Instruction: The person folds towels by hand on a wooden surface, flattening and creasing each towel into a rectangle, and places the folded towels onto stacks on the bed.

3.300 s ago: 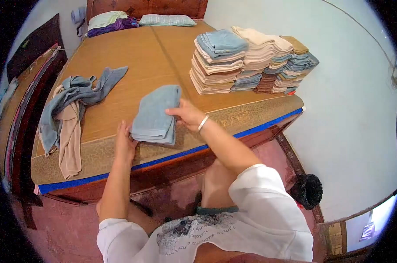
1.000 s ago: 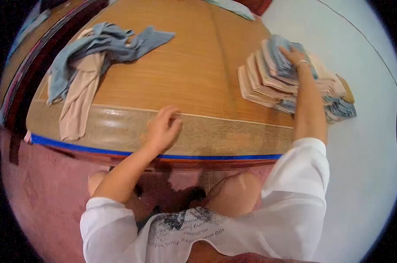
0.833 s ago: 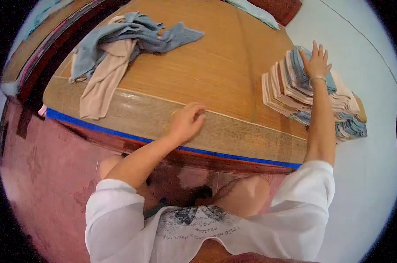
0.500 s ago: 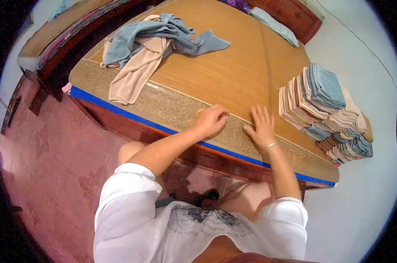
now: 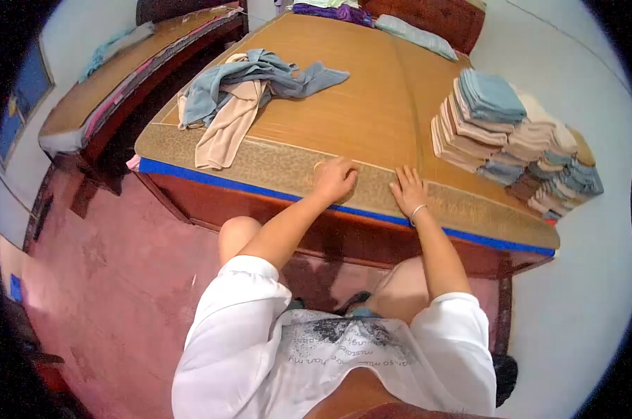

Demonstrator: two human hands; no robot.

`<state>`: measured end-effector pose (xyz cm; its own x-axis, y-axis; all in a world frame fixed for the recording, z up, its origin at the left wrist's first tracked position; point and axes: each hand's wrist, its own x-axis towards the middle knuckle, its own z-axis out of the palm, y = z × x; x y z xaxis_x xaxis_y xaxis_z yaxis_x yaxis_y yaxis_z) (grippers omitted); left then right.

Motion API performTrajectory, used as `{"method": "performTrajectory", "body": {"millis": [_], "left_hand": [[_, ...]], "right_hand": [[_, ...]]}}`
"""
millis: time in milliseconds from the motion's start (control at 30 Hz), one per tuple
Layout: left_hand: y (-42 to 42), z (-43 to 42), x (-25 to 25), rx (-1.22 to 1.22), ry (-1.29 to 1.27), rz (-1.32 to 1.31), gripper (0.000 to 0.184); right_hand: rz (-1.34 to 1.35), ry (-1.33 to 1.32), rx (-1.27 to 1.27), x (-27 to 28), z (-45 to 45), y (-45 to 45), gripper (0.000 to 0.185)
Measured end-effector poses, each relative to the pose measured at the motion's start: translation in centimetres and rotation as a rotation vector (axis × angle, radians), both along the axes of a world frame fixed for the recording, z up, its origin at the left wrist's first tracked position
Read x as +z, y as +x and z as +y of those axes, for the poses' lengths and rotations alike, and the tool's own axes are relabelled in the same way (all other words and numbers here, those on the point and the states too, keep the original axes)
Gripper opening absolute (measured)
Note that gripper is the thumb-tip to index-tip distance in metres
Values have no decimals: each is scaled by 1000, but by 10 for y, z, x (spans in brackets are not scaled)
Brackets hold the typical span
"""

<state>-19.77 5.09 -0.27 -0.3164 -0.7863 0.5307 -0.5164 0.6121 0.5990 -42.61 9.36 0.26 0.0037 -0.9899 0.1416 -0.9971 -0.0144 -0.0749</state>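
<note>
My left hand rests on the patterned border of the bed mat near its front edge, fingers curled in and no cloth showing in them. Beside it on the right, my right hand lies flat on the same border with fingers spread; a bracelet circles that wrist. Farther off to the left is a loose heap with a blue-grey cloth and a beige cloth, the beige one reaching over the border. To the right of my right hand stand stacks of folded cloths, blue, beige and brown, touching neither hand.
Blue trim runs along the bed's front edge. A pale pillow and purple fabric lie at the far end. A second bed stands to the left across the reddish floor. A wall borders the right.
The view has shifted and tilted up, showing more of the far end and the second bed. Both hands stay on the border in much the same poses. The cloths look unmoved.
</note>
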Motion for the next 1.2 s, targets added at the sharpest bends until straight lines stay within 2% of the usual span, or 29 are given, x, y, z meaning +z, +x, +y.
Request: {"method": "performTrajectory", "body": {"millis": [67, 133, 233, 300, 367, 400, 467, 567, 667, 733, 767, 833, 867, 933, 1000, 1033, 1100, 1133, 1167, 1200], "left_hand": [[-1, 13, -4, -29, -29, -81, 19], [-2, 27, -10, 30, -299, -290, 23], [0, 34, -15, 31, -376, -320, 28], [0, 30, -13, 4, -286, -431, 33], [-2, 29, -15, -10, -273, -427, 35], [-2, 28, -17, -24, -236, -388, 34], [-3, 34, -8, 34, -308, -448, 34], [-4, 35, -5, -4, -317, -431, 34], [4, 30, 9, -57, -297, -343, 33], [17, 15, 26, -230, 69, -198, 33], [27, -5, 23, -175, -34, -184, 33], [62, -57, 24, -48, -225, -206, 31], [75, -59, 55, -27, -223, -202, 34], [127, -137, 35, 241, -536, -281, 40], [161, -157, 64, 524, -540, -587, 46], [165, -151, 81, 594, -467, -591, 47], [184, -186, 78, 844, -329, -672, 54], [185, -190, 81, 939, -406, -693, 56], [187, -193, 83, 992, -331, -797, 57], [191, -202, 78, 998, -302, -773, 60]], "right_hand": [[-11, 13, 1, -1, 4, 0, 56], [-18, 20, 29, -1, 12, -1, 56], [-56, 52, -1, 6, 25, 5, 55], [-14, 110, 33, 8, 25, 7, 53], [-29, -63, 40, -26, 14, -5, 52], [33, 0, 4, -8, 28, 4, 54], [30, 27, -33, -11, 33, 5, 56], [-11, 62, -46, -4, 32, -2, 59], [-15, 141, 13, 11, 27, -7, 61], [-98, 77, -10, 4, 20, -15, 60], [-89, 83, -16, 0, 20, -15, 60], [-120, -94, -52, -10, 19, -10, 59], [-106, -69, -62, -2, 24, -8, 57], [-122, -84, -51, -2, 23, -10, 56], [-172, -131, -36, -10, 23, -12, 55], [-173, -127, -48, -9, 22, -13, 55], [-188, -111, -51, -2, 24, -11, 54], [-179, -135, -46, -5, 24, -12, 52], [-168, -125, -59, -7, 24, -13, 52], [-168, -144, -48, -8, 22, -14, 51]]}}
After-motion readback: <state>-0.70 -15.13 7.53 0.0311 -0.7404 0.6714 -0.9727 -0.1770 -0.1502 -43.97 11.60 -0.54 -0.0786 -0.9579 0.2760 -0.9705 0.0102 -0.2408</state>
